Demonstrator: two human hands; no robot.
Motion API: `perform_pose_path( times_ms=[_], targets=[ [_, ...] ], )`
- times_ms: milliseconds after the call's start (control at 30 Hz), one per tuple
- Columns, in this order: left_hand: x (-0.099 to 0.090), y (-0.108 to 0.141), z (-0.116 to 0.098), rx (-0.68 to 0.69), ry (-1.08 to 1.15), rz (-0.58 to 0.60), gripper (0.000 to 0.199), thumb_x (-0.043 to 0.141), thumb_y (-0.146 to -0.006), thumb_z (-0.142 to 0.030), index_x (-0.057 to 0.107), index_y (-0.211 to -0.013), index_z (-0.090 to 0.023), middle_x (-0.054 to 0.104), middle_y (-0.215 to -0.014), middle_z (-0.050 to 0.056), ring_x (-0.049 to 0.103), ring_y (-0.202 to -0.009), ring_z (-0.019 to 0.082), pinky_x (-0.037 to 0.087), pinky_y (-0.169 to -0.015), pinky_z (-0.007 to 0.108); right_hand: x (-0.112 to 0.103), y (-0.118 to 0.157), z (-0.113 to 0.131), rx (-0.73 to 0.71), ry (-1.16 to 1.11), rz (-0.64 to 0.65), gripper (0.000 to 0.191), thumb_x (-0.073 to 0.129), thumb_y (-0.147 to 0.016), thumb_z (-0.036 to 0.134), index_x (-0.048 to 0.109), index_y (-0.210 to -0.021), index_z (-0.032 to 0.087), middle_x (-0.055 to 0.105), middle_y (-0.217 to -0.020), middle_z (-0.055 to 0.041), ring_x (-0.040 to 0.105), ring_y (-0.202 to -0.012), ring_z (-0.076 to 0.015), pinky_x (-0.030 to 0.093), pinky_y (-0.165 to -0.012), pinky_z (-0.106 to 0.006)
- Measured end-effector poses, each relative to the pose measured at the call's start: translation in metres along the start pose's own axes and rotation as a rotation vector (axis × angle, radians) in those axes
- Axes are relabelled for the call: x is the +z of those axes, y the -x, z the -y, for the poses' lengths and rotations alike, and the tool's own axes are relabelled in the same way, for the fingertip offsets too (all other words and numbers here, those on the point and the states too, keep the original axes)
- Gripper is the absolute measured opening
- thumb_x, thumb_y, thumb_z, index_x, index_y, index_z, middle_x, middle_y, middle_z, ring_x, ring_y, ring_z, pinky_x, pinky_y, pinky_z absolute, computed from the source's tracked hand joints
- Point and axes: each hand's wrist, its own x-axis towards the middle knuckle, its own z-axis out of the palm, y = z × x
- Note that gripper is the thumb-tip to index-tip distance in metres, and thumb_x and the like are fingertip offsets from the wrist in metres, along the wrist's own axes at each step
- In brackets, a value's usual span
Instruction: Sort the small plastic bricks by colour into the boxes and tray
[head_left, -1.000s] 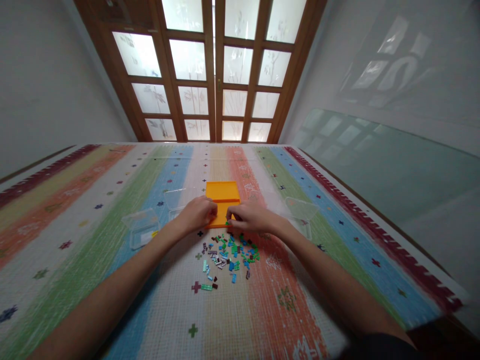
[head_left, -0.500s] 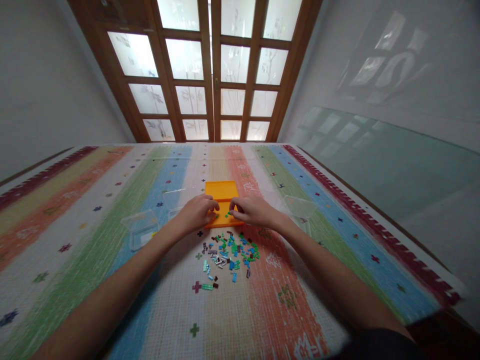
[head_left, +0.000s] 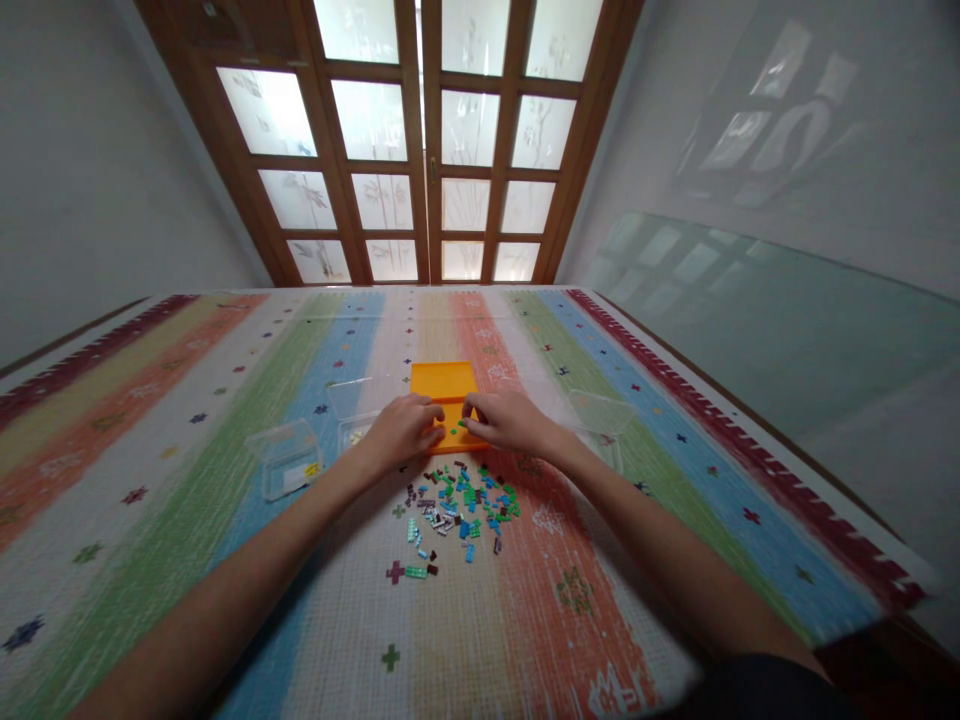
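Observation:
An orange open case (head_left: 443,378) lies on the tablecloth, its lid half folded back. Both hands work over the near half. My right hand (head_left: 510,420) is closed in a pinch, with a small green toy brick (head_left: 462,424) at its fingertips. Another little green piece (head_left: 453,432) lies on the case floor between the hands. From the left side, my left hand (head_left: 409,430) reaches in with curled fingers; whatever is in them is hidden. Just in front of the case spreads a pile of small toy bricks (head_left: 469,497), green, blue, brown and grey.
Clear plastic boxes with raised lids stand on both sides: one box (head_left: 289,470) holding something yellow at far left, one (head_left: 352,430) behind my left wrist, another (head_left: 604,415) at right. A striped tablecloth (head_left: 360,640) covers the table.
My left hand has shifted slightly right, further over the case. My right hand has barely moved. More of the left-hand plastic boxes now shows.

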Motion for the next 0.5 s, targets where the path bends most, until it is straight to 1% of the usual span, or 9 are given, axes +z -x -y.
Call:
perform_pose_path(
  times_ms=[33,100,167,233,333,433,500],
  targets=[
    [-0.0006,0.0004,0.0004,0.016,0.009,-0.037,0.011,0.066,-0.091,-0.022,0.076,-0.093,-0.016,0.075,-0.085,0.008,0.069,-0.081,0.022,0.052,-0.077,0.032,-0.0004,0.0002,0.0003,0.007,-0.014,-0.007,0.020,0.059,-0.096,0.022,0.074,-0.107,0.015,0.075,-0.087,-0.0070,0.058,-0.074,-0.0167,0.030,-0.065,-0.028],
    [-0.0028,0.0011,0.0010,0.056,0.028,-0.114,0.019,0.067,-0.094,-0.029,0.074,-0.107,-0.016,0.075,-0.091,0.009,0.069,-0.085,0.023,0.054,-0.080,0.035,-0.0012,0.0004,0.0005,0.019,-0.067,-0.033,0.017,0.061,-0.095,0.021,0.074,-0.104,0.015,0.073,-0.085,-0.0060,0.057,-0.072,-0.0158,0.031,-0.066,-0.027],
    [-0.0055,0.0016,0.0013,0.118,0.054,-0.181,0.026,0.066,-0.096,-0.034,0.071,-0.114,-0.017,0.075,-0.096,0.009,0.069,-0.086,0.022,0.055,-0.080,0.035,-0.0017,-0.0001,0.0002,0.031,-0.148,-0.068,0.014,0.062,-0.095,0.021,0.074,-0.099,0.014,0.071,-0.081,-0.0045,0.055,-0.069,-0.0143,0.031,-0.065,-0.026],
    [-0.0074,0.0022,0.0014,0.192,0.083,-0.239,0.024,0.066,-0.098,-0.034,0.070,-0.115,-0.018,0.075,-0.097,0.008,0.069,-0.084,0.020,0.055,-0.079,0.034,-0.0018,-0.0013,-0.0008,0.046,-0.236,-0.092,0.013,0.062,-0.094,0.021,0.073,-0.095,0.014,0.068,-0.078,-0.0028,0.052,-0.066,-0.0126,0.032,-0.064,-0.025],
    [-0.0085,0.0031,0.0015,0.277,0.122,-0.297,0.015,0.062,-0.100,-0.025,0.070,-0.111,-0.019,0.077,-0.095,0.007,0.071,-0.082,0.017,0.056,-0.076,0.030,-0.0012,-0.0035,-0.0033,0.055,-0.349,-0.098,0.015,0.063,-0.095,0.024,0.073,-0.091,0.014,0.064,-0.073,-0.0005,0.049,-0.063,-0.0111,0.031,-0.062,-0.025],
    [-0.0093,0.0038,0.0023,0.312,0.145,-0.318,0.013,0.058,-0.101,-0.017,0.070,-0.105,-0.019,0.078,-0.094,0.006,0.072,-0.084,0.016,0.057,-0.077,0.028,0.0003,-0.0048,-0.0049,0.045,-0.448,-0.091,0.018,0.063,-0.095,0.029,0.073,-0.091,0.014,0.061,-0.070,0.0010,0.048,-0.062,-0.0108,0.032,-0.062,-0.025],
    [-0.0101,0.0040,0.0030,0.328,0.148,-0.327,0.013,0.058,-0.101,-0.015,0.070,-0.104,-0.018,0.078,-0.095,0.006,0.073,-0.086,0.015,0.057,-0.078,0.027,0.0014,-0.0049,-0.0047,0.060,-0.509,-0.079,0.019,0.063,-0.095,0.030,0.073,-0.092,0.014,0.060,-0.069,0.0015,0.049,-0.062,-0.0109,0.033,-0.061,-0.025]
  ],
)
